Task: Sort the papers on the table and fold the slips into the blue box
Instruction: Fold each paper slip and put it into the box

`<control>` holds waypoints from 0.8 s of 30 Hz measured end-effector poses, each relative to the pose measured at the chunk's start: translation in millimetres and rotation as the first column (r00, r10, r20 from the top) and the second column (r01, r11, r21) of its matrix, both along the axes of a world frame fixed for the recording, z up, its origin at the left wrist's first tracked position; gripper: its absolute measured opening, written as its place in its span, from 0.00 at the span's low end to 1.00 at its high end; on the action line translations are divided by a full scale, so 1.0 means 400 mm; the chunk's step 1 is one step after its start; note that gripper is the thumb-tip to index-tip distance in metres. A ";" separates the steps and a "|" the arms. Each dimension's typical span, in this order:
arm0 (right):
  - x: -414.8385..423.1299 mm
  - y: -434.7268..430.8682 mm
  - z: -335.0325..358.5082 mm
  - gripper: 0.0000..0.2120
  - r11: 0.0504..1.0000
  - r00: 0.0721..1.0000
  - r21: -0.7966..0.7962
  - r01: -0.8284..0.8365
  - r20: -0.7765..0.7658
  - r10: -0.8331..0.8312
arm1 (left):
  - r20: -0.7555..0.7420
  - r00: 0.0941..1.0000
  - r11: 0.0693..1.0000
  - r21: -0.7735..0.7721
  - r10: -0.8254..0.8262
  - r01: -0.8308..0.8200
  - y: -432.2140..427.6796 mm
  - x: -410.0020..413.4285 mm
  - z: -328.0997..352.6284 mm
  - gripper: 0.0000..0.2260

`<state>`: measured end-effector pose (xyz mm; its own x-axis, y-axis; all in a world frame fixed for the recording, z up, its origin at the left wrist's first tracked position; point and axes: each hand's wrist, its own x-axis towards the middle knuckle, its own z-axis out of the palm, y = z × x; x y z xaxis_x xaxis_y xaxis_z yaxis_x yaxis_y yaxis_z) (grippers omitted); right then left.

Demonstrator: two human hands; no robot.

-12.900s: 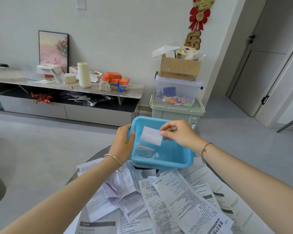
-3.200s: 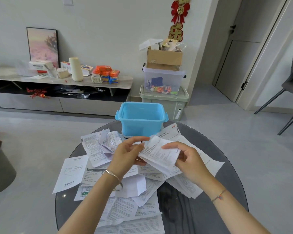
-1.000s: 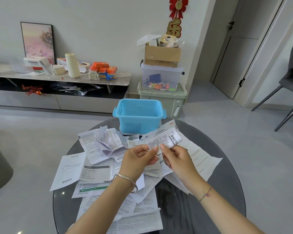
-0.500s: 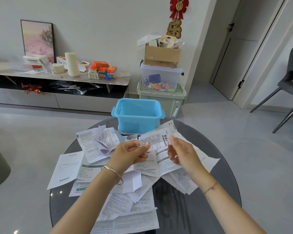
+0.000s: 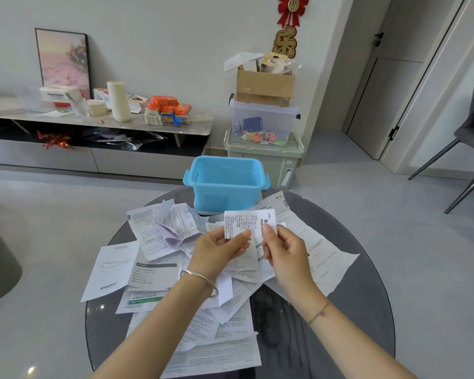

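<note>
While both hands work above the centre of the round table [image 5: 367,310], a slip [image 5: 244,221] is held between them. The table top is dark, smooth glass that reflects light. The papers [image 5: 153,274] are thin white printed sheets, creased and overlapping, spread from 6 o'clock round to 10 o'clock. One longer sheet runs out toward 3 o'clock. The blue box [image 5: 226,187] is a rectangular tub of glossy plastic with rounded corners and a lug handle at each short end. It stands open at the table's 12 o'clock edge.

The left hand [image 5: 216,250] wears a plain metal bangle [image 5: 200,277]. Its thumb and curled fingers pinch the slip's lower left corner. The right hand [image 5: 285,250] wears a thin multicoloured cord bracelet [image 5: 319,313]. Its thumb and forefinger pinch the slip's lower right edge.

Compared with half a second ago:
- The right hand was beside the sheet with its fingers loose; it now grips the slip.
- The sheet showed then as a taller panel; a short, wide rectangle now stands above the fingertips.
- The blue box has not moved from 12 o'clock.

The slip is white with dense black print and a bolder line at its right end. It is held upright just in front of the box's near wall, apart from it. Whether the printed paper below the hands belongs to the slip cannot be determined.
</note>
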<state>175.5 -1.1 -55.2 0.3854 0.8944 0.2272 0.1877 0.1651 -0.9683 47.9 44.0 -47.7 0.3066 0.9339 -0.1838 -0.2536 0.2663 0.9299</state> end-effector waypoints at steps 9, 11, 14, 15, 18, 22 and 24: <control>0.120 -0.008 0.066 0.16 0.962 0.964 -0.205 -0.182 -0.231 0.133 | -0.119 0.993 0.990 0.144 0.026 -0.009 0.071 -0.117 0.033 0.17; 0.118 -0.008 0.063 0.16 0.901 0.908 -0.273 -0.337 -0.347 0.235 | -0.219 0.956 0.946 0.213 -0.196 0.242 0.051 -0.109 0.042 0.23; 0.092 -0.009 0.054 0.15 0.821 0.801 -0.287 -0.494 -0.517 0.302 | -0.316 0.846 0.812 0.276 -0.430 0.515 0.008 -0.073 0.046 0.31; 0.085 -0.009 0.052 0.15 0.803 0.771 -0.284 -0.523 -0.559 0.305 | -0.322 0.843 0.796 0.305 -0.430 0.522 0.000 -0.063 0.046 0.29; 0.075 -0.011 0.050 0.14 0.804 0.770 -0.295 -0.516 -0.572 0.284 | -0.267 0.885 0.816 0.353 -0.381 0.458 -0.003 -0.051 0.043 0.16; 0.070 -0.017 0.058 0.05 0.933 0.964 -0.270 -0.239 -0.178 0.196 | -0.328 0.924 0.843 0.424 -0.198 0.331 0.012 -0.053 0.029 0.14; 0.073 -0.019 0.059 0.08 0.959 0.977 -0.186 -0.212 -0.052 0.206 | -0.360 0.922 0.837 0.452 -0.145 0.308 0.014 -0.054 0.027 0.16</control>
<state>204.6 -8.8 -31.7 0.1896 0.9812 0.0367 0.1372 0.0105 -0.9905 26.2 49.8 -36.7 0.5269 0.8343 0.1622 0.0678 -0.2315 0.9705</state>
